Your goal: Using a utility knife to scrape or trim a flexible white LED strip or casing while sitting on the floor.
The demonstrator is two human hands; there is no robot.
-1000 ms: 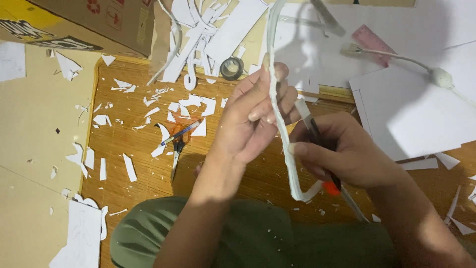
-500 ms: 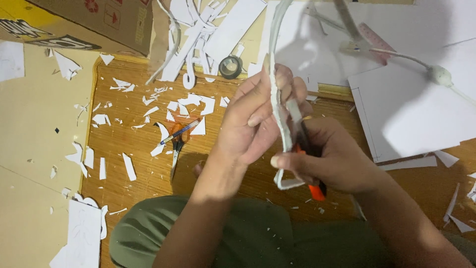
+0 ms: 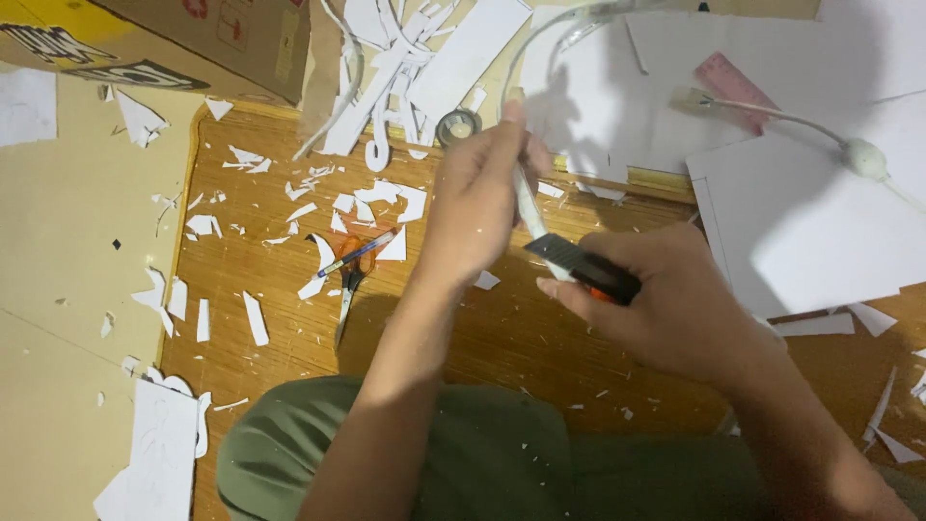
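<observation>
My left hand (image 3: 479, 198) is raised over a wooden mat (image 3: 289, 318) and grips a long curved strip of white foam board (image 3: 527, 198) that arcs up toward the top of the view. My right hand (image 3: 675, 304) holds a black and orange utility knife (image 3: 586, 270), its front end against the strip just below my left hand's fingers. My knee in green cloth (image 3: 405, 453) fills the bottom of the view.
Orange-handled scissors (image 3: 347, 280) and a pen (image 3: 357, 253) lie among white scraps on the mat. A tape roll (image 3: 457, 126), a pink ruler (image 3: 738, 89), white sheets (image 3: 820, 222), a cable with a switch (image 3: 861, 157) and a cardboard box (image 3: 193, 39) surround it.
The strip's hanging lower end is gone from view. My right hand has moved the knife up to just under my left hand's fingers. The view has shifted slightly.
</observation>
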